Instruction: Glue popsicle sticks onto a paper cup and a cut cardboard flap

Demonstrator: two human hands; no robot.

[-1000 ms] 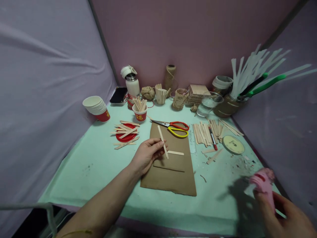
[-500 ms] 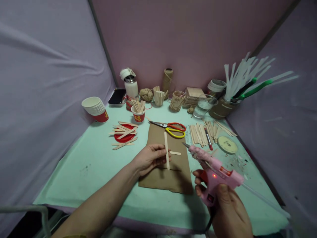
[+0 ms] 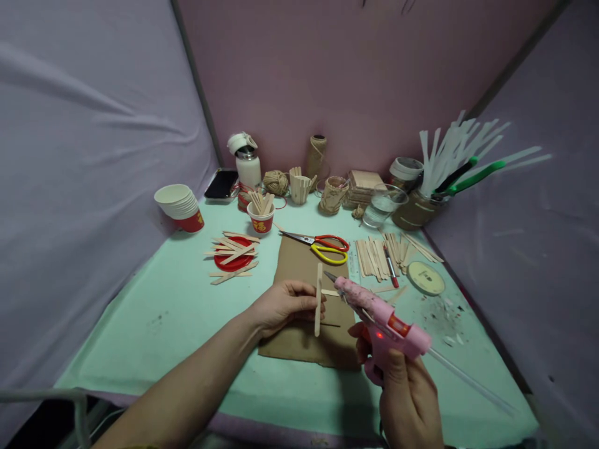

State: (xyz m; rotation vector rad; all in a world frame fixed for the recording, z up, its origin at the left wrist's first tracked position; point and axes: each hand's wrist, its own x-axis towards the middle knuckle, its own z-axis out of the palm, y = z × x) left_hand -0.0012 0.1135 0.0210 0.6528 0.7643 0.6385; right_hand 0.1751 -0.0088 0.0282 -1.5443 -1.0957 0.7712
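Between thumb and fingers, my left hand (image 3: pixel 290 305) pinches a wooden craft stick (image 3: pixel 319 299), held upright above a brown cardboard sheet (image 3: pixel 299 346). A shorter stick piece (image 3: pixel 330 293) shows just right of it; whether the two are joined I cannot tell. My right hand (image 3: pixel 402 386) is wrapped round a pink hot glue gun (image 3: pixel 374 312) with its red light on and a clear glue stick (image 3: pixel 468 377) out the back. The gun's metal nozzle points left, close to the upper part of the craft stick. Scissors (image 3: pixel 322 245) with red and yellow handles lie across the cardboard's top.
Loose sticks lie on a red plate (image 3: pixel 222 263) at left and in a row (image 3: pixel 374 259) at right, beside a marker (image 3: pixel 390 267) and a yellow-green disc (image 3: pixel 425 278). Paper cups (image 3: pixel 180 206), a glass of water (image 3: pixel 381 209) and a jar of glue sticks (image 3: pixel 416 209) stand farther back.
The glue gun has moved left, bringing its nozzle close to the craft stick. My left hand has turned the stick slightly and shifted it a little lower.
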